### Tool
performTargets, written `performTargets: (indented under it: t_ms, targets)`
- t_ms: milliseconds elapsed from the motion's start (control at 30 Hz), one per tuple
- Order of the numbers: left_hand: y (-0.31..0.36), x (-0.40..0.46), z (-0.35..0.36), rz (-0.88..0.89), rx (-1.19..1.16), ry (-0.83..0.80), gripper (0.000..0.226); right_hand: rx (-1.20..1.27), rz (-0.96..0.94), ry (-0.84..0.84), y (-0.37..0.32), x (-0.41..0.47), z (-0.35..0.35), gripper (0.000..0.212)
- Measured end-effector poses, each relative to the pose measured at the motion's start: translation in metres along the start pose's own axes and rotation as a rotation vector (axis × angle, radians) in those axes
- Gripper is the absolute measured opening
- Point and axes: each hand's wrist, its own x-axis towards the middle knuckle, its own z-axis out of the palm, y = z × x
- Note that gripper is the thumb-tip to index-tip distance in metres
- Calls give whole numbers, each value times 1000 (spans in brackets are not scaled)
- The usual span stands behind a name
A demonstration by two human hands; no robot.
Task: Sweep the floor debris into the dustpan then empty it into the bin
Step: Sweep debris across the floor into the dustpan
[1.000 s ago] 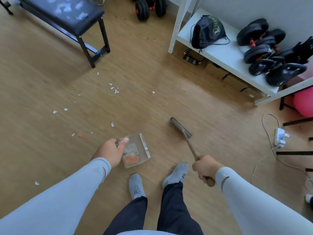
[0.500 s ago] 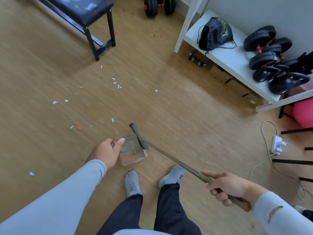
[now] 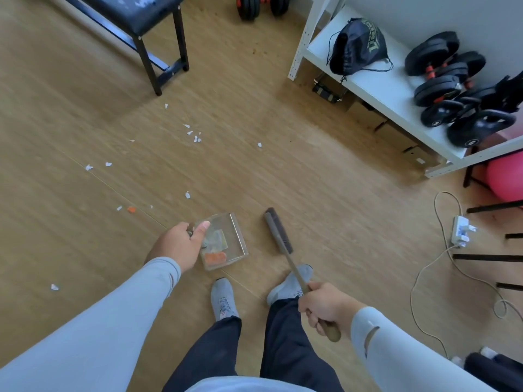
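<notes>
Standing over a wooden floor, the person grips the rear edge of a clear dustpan with the left hand, fingers closed around it and thumb laid along its top, while the right hand is wrapped around the wooden handle of a long brush. The dustpan rests on the floor just ahead of the person's feet, its open lip facing the brush head, which lies just beside it, apart from the lip. Inside the pan sit an orange scrap and a pale, flat piece, so part of the sweeping appears done. Much remains: white paper fragments lie scattered well beyond the pan, with further bits to the left, a single one to the right, a small orange crumb near the pan's far left, and one stray piece beside the left sleeve. No bin is in view, so the emptying step is judged not yet begun. A weight bench and a white shelf carrying dumbbells border the area still to be swept.
</notes>
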Motion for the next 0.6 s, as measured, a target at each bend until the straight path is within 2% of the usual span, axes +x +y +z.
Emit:
performTargets:
  t_ms: [100, 267, 433, 600]
  targets:
    - [-1, 0, -1, -5, -2, 0, 62, 198, 30, -103, 12, -6, -5, 68]
    - [-5, -7, -8, -10, -10, -44, 67, 415, 9, -126, 13, -34, -50, 64]
    - [-5, -25, -39, -38, -104, -66, 71, 347, -95, -45, 1, -74, -61, 67]
    - [20, -33, -90, -28, -153, 0, 69, 241, -191, 156, -26, -95, -72, 61]
